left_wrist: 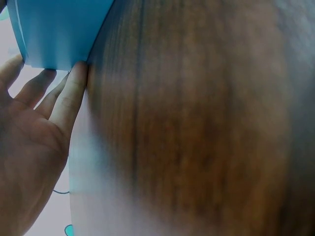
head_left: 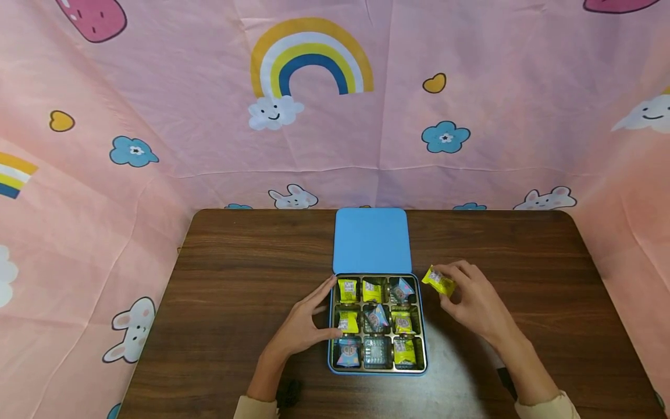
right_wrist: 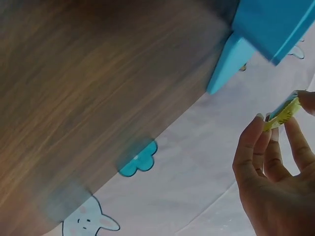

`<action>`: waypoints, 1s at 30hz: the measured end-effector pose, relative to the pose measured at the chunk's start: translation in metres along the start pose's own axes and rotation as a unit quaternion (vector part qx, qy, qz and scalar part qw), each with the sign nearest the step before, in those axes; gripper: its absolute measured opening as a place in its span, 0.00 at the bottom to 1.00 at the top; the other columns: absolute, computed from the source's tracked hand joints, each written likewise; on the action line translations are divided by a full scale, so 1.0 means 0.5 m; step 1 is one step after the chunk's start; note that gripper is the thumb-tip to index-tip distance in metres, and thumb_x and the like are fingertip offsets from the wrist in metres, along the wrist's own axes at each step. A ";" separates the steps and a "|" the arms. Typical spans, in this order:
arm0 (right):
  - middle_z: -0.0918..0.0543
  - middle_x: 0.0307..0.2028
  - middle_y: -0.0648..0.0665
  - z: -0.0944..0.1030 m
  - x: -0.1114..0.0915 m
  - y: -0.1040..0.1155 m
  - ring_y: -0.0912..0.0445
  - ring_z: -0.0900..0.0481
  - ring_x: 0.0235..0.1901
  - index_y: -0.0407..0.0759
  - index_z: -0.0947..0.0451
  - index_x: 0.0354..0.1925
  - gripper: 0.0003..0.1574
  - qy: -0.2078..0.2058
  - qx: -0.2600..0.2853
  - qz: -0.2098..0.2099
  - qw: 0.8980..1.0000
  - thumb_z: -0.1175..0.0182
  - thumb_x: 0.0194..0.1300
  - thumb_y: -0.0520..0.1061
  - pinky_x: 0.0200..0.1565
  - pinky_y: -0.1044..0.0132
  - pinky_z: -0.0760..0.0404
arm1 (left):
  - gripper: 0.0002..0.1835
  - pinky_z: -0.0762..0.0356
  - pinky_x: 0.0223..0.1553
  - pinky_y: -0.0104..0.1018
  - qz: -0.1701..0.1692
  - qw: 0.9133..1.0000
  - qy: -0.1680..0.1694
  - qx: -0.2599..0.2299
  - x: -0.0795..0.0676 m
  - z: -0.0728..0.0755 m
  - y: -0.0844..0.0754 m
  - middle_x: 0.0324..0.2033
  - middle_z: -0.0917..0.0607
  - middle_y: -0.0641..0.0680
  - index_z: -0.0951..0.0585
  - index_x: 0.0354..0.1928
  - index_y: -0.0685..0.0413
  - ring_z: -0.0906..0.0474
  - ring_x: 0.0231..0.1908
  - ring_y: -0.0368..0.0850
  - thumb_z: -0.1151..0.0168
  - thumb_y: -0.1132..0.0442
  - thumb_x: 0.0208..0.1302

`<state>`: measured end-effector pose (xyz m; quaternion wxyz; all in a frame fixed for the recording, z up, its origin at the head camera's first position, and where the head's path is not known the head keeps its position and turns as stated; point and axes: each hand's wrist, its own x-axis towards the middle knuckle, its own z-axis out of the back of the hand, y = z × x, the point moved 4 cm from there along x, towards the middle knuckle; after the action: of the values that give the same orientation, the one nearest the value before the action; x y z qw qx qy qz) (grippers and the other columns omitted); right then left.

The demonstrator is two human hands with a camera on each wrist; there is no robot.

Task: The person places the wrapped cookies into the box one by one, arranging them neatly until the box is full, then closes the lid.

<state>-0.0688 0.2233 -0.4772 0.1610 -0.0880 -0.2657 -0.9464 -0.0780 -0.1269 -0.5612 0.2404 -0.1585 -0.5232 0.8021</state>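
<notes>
A blue tin [head_left: 421,365] lies with its lid [head_left: 373,240] folded back, its inside divided by a tray into small compartments. Yellow-wrapped candies [head_left: 348,290] and blue-wrapped candies [head_left: 376,318] sit in several of them; the front middle compartment [head_left: 377,352] shows its bare ribbed bottom. My left hand [head_left: 300,326] rests along the tin's left side, fingertips at the back left corner and thumb over the rim, fingers nearly straight. Just right of the tin, my right hand [head_left: 478,299] pinches a yellow-wrapped candy [head_left: 439,281] between thumb and fingertips, also seen in the right wrist view.
The tin stands on a dark wood-grain table [head_left: 251,262]. A pink cloth with cartoon prints [head_left: 209,87] hangs behind the table and along both sides. A small dark object [head_left: 506,381] shows beside the right forearm, and a dark patch [head_left: 289,393] lies by the left sleeve.
</notes>
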 end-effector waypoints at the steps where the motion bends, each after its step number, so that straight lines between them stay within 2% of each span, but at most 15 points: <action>1: 0.22 0.47 0.43 -0.002 -0.001 0.004 0.48 0.26 0.43 0.42 0.22 0.58 0.38 0.003 0.002 0.003 1.000 0.24 0.46 0.34 0.40 0.52 0.20 | 0.56 0.29 0.63 0.49 -0.002 1.000 0.000 0.001 0.000 0.000 0.000 0.78 0.51 0.51 0.50 0.80 0.41 0.50 0.75 0.50 0.24 0.54 0.56; 6: 0.22 0.46 0.45 -0.007 -0.005 0.020 0.51 0.26 0.43 0.45 0.21 0.57 0.37 0.010 0.002 0.011 1.000 0.24 0.47 0.36 0.40 0.54 0.21 | 0.55 0.28 0.62 0.52 -0.014 1.000 -0.003 0.004 0.000 0.001 -0.002 0.78 0.50 0.55 0.50 0.80 0.44 0.49 0.75 0.54 0.24 0.55 0.57; 17: 0.22 0.47 0.51 -0.024 -0.025 0.054 0.55 0.26 0.44 0.49 0.19 0.55 0.33 0.025 0.013 0.034 0.999 0.25 0.48 0.39 0.39 0.57 0.21 | 0.56 0.28 0.62 0.49 -0.007 1.000 -0.003 0.003 -0.001 0.000 -0.003 0.78 0.50 0.51 0.50 0.80 0.42 0.49 0.75 0.50 0.24 0.55 0.56; 27: 0.23 0.50 0.55 -0.064 -0.050 0.099 0.57 0.25 0.49 0.53 0.20 0.57 0.35 0.067 0.033 0.046 0.996 0.25 0.48 0.40 0.46 0.54 0.19 | 0.55 0.28 0.62 0.48 -0.012 1.000 -0.004 0.005 0.000 -0.001 0.003 0.78 0.50 0.51 0.50 0.80 0.42 0.49 0.75 0.51 0.24 0.54 0.57; 30: 0.22 0.50 0.56 -0.070 -0.054 0.107 0.56 0.24 0.50 0.54 0.20 0.57 0.36 0.067 0.039 0.048 0.996 0.25 0.47 0.40 0.53 0.50 0.21 | 0.55 0.27 0.62 0.48 -0.016 1.000 -0.003 0.004 0.000 -0.001 0.004 0.78 0.50 0.52 0.51 0.80 0.42 0.49 0.75 0.52 0.24 0.54 0.57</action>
<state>-0.0277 0.1686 -0.4879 0.2268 -0.0307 -0.2864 -0.9304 -0.0783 -0.1272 -0.5629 0.2521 -0.1465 -0.5228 0.8010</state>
